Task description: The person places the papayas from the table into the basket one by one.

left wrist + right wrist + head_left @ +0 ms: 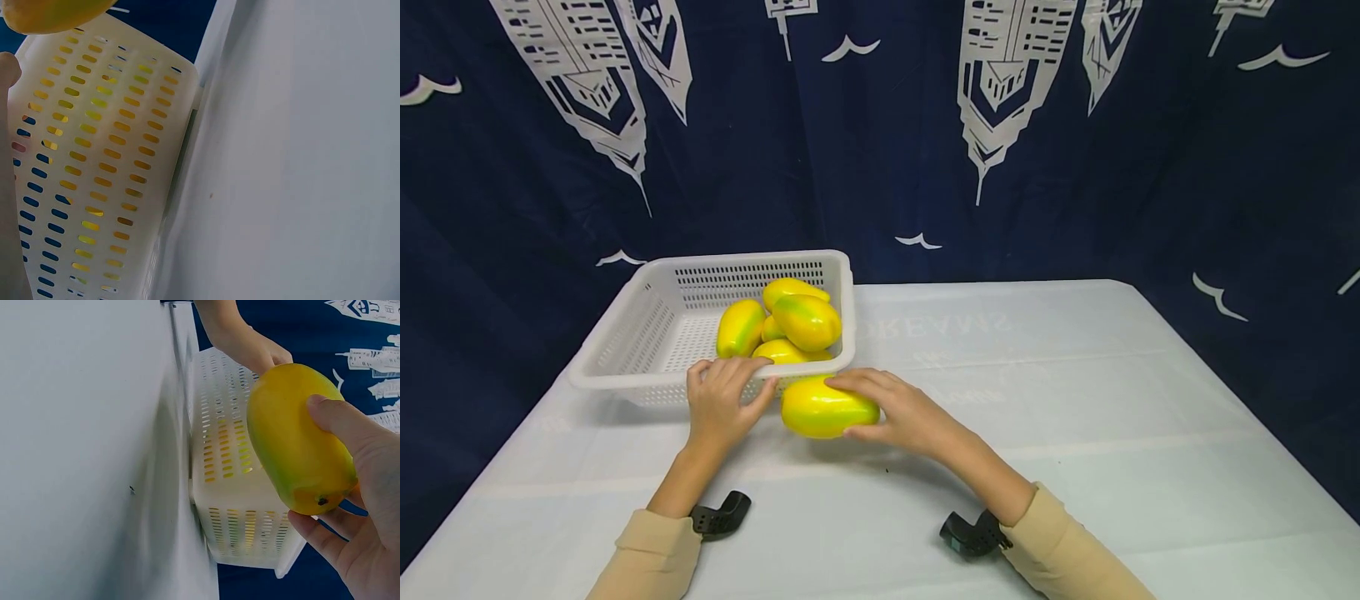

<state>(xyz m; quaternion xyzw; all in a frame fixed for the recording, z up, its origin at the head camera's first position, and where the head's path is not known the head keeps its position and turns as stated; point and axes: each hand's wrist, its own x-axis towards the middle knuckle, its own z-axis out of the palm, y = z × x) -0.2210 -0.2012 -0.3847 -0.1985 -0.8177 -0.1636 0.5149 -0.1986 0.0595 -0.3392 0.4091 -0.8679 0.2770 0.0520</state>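
A yellow-green mango [824,407] is in my right hand [904,410], held just in front of the basket's near wall. In the right wrist view the thumb presses one side of the mango [300,440] and fingers curl beneath it, its dark stem end showing. My left hand [721,400] holds the near rim of the white perforated basket [617,382], fingers over the rim and thumb outside the wall. Several more mangoes [807,322] lie piled at the basket's right side. Only a sliver of the left hand shows in the left wrist view.
The basket stands at the back left of a table covered with a white cloth [1075,400]. Behind it hangs a dark blue curtain [880,167] with white building prints. A black wrist camera [721,515] is on the left wrist, another [973,533] on the right.
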